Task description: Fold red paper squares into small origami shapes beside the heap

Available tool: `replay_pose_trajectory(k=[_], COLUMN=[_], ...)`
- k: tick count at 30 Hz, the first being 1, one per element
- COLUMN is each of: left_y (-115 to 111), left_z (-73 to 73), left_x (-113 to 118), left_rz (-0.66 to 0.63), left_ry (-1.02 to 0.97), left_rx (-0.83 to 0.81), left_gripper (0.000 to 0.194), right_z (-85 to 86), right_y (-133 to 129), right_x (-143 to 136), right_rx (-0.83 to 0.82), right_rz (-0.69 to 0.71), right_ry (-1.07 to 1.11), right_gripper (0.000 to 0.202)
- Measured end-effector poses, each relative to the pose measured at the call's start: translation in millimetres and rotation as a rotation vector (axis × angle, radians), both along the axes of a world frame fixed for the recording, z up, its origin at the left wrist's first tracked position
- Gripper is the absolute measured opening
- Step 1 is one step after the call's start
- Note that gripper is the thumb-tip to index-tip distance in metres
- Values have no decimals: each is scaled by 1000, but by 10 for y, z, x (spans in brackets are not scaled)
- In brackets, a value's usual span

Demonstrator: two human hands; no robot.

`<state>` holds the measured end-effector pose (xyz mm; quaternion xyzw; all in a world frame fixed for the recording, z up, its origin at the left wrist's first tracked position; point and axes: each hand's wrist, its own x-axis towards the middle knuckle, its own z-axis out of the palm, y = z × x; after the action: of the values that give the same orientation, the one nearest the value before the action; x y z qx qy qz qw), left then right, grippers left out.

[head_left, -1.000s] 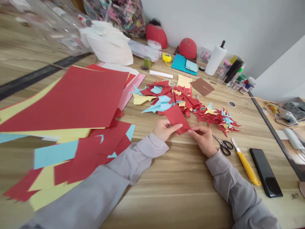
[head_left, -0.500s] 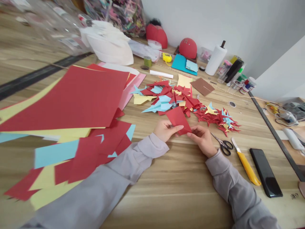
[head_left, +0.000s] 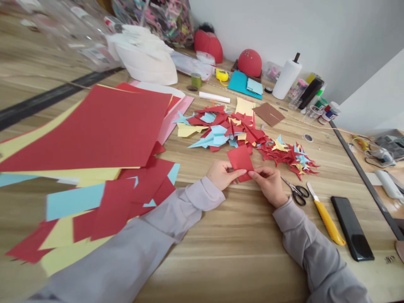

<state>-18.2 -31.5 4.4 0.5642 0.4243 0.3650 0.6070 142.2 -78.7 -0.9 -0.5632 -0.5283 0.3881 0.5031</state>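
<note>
A small rectangular piece of red paper [head_left: 240, 159] is held up between my two hands, above the wooden table. My left hand [head_left: 222, 174] pinches its lower left part, thumb across the front. At its lower right edge, the thumb and fingers of my right hand [head_left: 268, 183] grip the same piece. Just beyond the paper lies a pile of folded paper planes [head_left: 221, 130] in red, blue and yellow. Smaller folded paper shapes [head_left: 285, 155] are heaped to its right. Scissors with black handles [head_left: 299, 193] rest beside my right hand.
Large red sheets [head_left: 94, 130] and loose cut pieces [head_left: 116, 202] cover the left side, partly under my left sleeve. A yellow utility knife [head_left: 326, 219] and a black phone [head_left: 352, 227] lie at right. Bottles and jars [head_left: 315, 97] stand along the wall.
The red paper has turned more upright and shifted slightly right. Both hands have drawn closer together, their thumbs now nearly meeting on it.
</note>
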Motion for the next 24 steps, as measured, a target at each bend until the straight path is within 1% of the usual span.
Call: replay_pose_trajectory(k=[4,8,13,17,20,24], left_y=[-7,0,20,28,12,-17], left_z=[34,35,31,14,1,-12], left_x=[14,22,11,-2,3,24], left_rz=[64,92,61,38,25,-67], left_ry=[23,-47,-141,-182,-136,-8], left_rx=[-45,-104,-139,-154,-111,-51], left_gripper=[24,28,28,33,29,16], right_z=[23,35,17,3,14,28], right_y=[7,15,26,30,34,40], right_x=[-16,-24,-13,-2,2,0], right_rx=[-23,-28,-24,-32,-37,-23], right_rz=[-54,-74,-82,-79,-86,-93], right_ry=[44,80,85,98,104,135], right_gripper=[20,20,19,19,21,22])
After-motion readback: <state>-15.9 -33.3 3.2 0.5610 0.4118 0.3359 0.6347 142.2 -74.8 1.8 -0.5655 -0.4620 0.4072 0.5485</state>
